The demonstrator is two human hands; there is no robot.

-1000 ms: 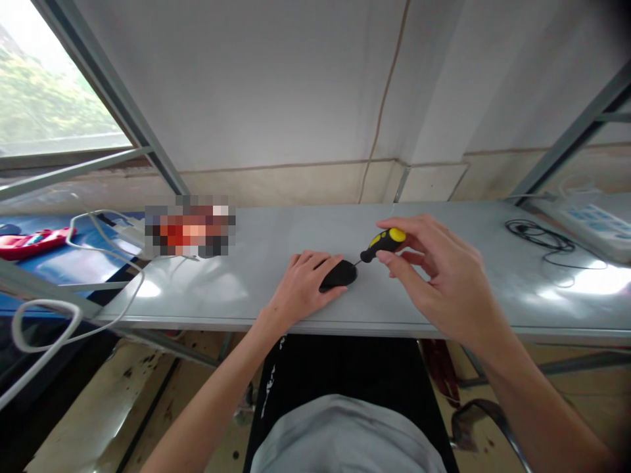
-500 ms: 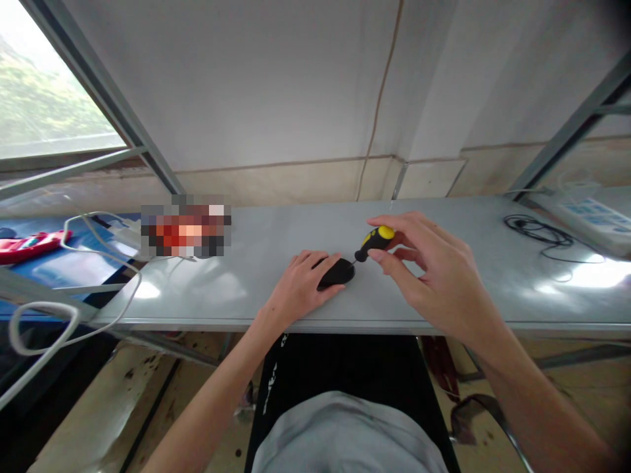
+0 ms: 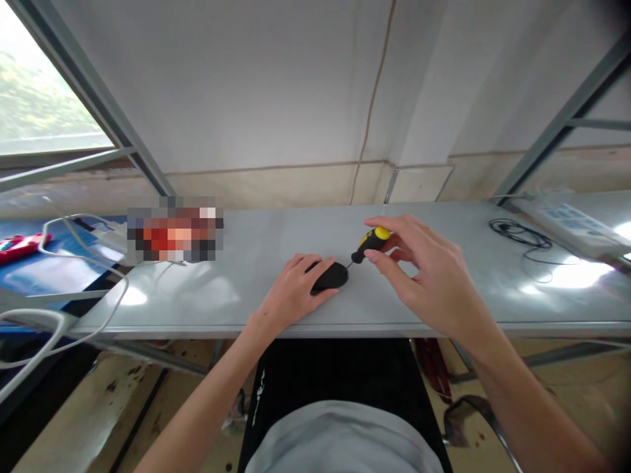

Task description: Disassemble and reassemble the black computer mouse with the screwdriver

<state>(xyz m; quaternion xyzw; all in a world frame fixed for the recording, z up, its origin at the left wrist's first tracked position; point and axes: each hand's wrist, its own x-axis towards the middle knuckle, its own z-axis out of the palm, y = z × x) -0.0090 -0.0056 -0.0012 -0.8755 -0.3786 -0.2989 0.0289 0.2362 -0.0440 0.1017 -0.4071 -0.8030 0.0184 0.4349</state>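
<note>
The left hand [image 3: 292, 289] curls its fingers [image 3: 324, 297] around one mouse [image 3: 332, 278] on one table [image 3: 266, 236]. The right hand [image 3: 434, 277] pinches one screwdriver [image 3: 365, 247].

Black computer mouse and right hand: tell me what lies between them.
In the head view, a black-and-yellow screwdriver: the right hand holds it, its shaft end pointing toward the black computer mouse.

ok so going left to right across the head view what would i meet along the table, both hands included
red object at the far left → left hand → black computer mouse → yellow-and-black screwdriver → right hand → black coiled cable
</note>
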